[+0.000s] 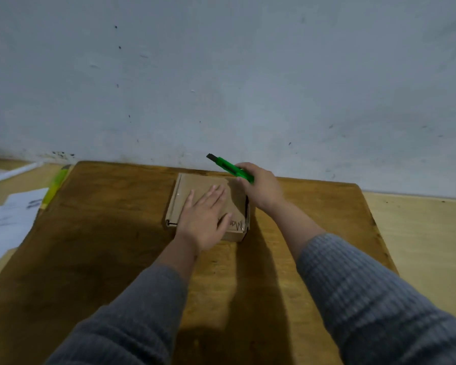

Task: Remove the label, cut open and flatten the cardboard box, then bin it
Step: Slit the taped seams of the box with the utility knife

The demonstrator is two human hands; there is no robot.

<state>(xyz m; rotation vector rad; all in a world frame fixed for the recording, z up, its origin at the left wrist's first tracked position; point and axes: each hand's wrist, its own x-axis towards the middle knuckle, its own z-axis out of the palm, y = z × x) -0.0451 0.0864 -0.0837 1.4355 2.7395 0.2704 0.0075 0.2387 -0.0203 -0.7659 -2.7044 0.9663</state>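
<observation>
A small flat brown cardboard box lies closed on the wooden table, near the wall. Black handwriting shows on its near right corner. My left hand rests flat on the lid, fingers spread, palm down. Over the box's far right corner, my right hand grips a green utility knife. The knife's dark tip points up and to the left, above the box's far edge. No label is visible on the parts of the box that show.
A grey-white wall rises directly behind the table. At the left lie white papers and a yellow-green object along the table's edge. A lighter wooden surface lies to the right.
</observation>
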